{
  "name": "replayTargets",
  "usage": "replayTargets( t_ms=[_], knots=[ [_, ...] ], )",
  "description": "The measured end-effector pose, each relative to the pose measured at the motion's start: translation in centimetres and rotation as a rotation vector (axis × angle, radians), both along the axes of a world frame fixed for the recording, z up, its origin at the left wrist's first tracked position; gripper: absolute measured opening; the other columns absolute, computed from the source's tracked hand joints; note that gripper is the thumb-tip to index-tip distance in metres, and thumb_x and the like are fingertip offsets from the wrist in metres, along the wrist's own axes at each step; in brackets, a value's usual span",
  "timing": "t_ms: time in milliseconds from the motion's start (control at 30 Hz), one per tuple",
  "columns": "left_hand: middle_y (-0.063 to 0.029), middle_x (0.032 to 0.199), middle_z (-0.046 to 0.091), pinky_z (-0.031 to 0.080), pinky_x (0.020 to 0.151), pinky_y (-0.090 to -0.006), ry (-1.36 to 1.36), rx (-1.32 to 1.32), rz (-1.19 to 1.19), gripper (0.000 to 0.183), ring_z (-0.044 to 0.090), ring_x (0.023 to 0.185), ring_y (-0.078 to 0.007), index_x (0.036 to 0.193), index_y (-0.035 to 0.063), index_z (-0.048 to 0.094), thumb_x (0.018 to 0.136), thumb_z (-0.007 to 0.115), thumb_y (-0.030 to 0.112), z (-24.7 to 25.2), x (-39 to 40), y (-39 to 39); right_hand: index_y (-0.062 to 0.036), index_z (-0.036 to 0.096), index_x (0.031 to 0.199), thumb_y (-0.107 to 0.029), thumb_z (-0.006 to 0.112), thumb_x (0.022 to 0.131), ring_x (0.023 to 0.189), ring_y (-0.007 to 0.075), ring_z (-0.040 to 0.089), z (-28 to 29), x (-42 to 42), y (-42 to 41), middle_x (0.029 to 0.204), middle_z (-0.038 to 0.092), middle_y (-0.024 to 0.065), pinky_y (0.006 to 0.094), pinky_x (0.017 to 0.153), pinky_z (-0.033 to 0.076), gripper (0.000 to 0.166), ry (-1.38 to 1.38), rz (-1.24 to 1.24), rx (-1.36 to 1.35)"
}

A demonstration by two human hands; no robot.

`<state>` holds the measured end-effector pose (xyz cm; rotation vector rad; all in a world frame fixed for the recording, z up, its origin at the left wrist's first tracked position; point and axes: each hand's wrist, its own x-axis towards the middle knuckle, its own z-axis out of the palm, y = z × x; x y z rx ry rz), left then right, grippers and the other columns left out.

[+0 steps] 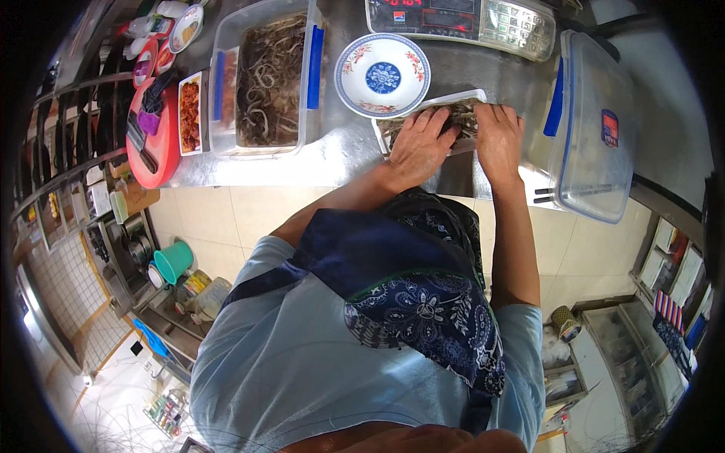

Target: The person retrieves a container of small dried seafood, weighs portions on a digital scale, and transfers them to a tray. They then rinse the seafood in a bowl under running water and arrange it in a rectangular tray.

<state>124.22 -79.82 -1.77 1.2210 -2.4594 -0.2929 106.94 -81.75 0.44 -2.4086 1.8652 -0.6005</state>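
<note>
Both hands are at a white rectangular tray (381,141) holding dark, stringy food strips (465,106). My left hand (422,144) lies over the tray's middle, its fingers bent down into the strips. At the tray's right end, the fingertips of my right hand (499,139) touch the strips and rim. Whether either hand pinches any strips is hidden by the fingers. A white bowl (349,76) with a blue flower centre stands just behind the tray and overlaps its left back part. To the left, a clear plastic container (306,122) holds similar strips in dark liquid.
A digital scale (481,25) stands at the back. At right are a clear lidded box (595,130) and dark chopstick-like tips (542,195) at the table's edge. At left sit a tray of red food (190,116) and a red board (161,170) bearing a knife (141,144).
</note>
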Motion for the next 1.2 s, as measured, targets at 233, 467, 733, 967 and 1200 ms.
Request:
replayTargets(
  t_ms=[233, 467, 733, 967, 1200],
  knots=[
    [-0.0148, 0.125, 0.048, 0.037, 0.095, -0.0431, -0.031, -0.005, -0.028, 0.046, 0.044, 0.116, -0.0314, 0.116, 0.0095, 0.059, 0.072, 0.071, 0.02, 0.3, 0.0, 0.1, -0.0095, 0.064, 0.088, -0.01, 0.057, 0.075, 0.085, 0.0249, 0.056, -2.1, 0.0, -0.6, 0.088, 0.059, 0.0056, 0.0396, 0.072, 0.042, 0.014, -0.011, -0.012, -0.014],
    [-0.0146, 0.127, 0.048, 0.037, 0.097, -0.044, 0.075, 0.123, 0.007, 0.049, 0.045, 0.115, -0.0344, 0.119, 0.006, 0.057, 0.072, 0.07, 0.016, 3.6, 2.2, 1.5, -0.0059, 0.063, 0.087, -0.008, 0.063, 0.077, 0.082, 0.0316, 0.056, -1.3, 0.1, -0.4, 0.087, 0.058, 0.0098, 0.0428, 0.071, 0.044, 0.01, -0.161, -0.04, -0.086],
    [-0.0134, 0.124, 0.048, 0.039, 0.089, -0.0443, -0.03, 0.09, 0.177, 0.053, 0.047, 0.109, -0.0322, 0.119, 0.0033, 0.054, 0.071, 0.07, 0.017, 1.8, 7.5, 3.2, -0.0092, 0.064, 0.094, -0.008, 0.065, 0.077, 0.086, 0.0294, 0.057, -1.7, 0.0, -0.5, 0.093, 0.061, 0.0072, 0.0415, 0.074, 0.044, 0.017, -0.079, -0.071, -0.015],
    [-0.0121, 0.121, 0.047, 0.034, 0.091, -0.046, -0.102, 0.101, 0.215, 0.059, 0.045, 0.106, -0.0296, 0.122, 0.0024, 0.052, 0.072, 0.071, 0.025, 1.3, 7.2, 3.0, -0.0118, 0.067, 0.094, -0.012, 0.061, 0.077, 0.088, 0.0244, 0.057, -2.4, 0.8, -1.1, 0.096, 0.061, 0.003, 0.04, 0.074, 0.042, 0.019, -0.003, -0.08, -0.056],
    [-0.0124, 0.114, 0.048, 0.033, 0.092, -0.0471, -0.136, 0.14, 0.265, 0.061, 0.044, 0.103, -0.0312, 0.124, 0.0014, 0.051, 0.072, 0.071, 0.027, 1.6, 6.8, 2.9, -0.0146, 0.069, 0.096, -0.012, 0.059, 0.075, 0.096, 0.0222, 0.054, -0.5, 4.7, -0.1, 0.103, 0.06, 0.0015, 0.0395, 0.079, 0.04, 0.023, -0.093, 0.342, 0.048]
  ],
)
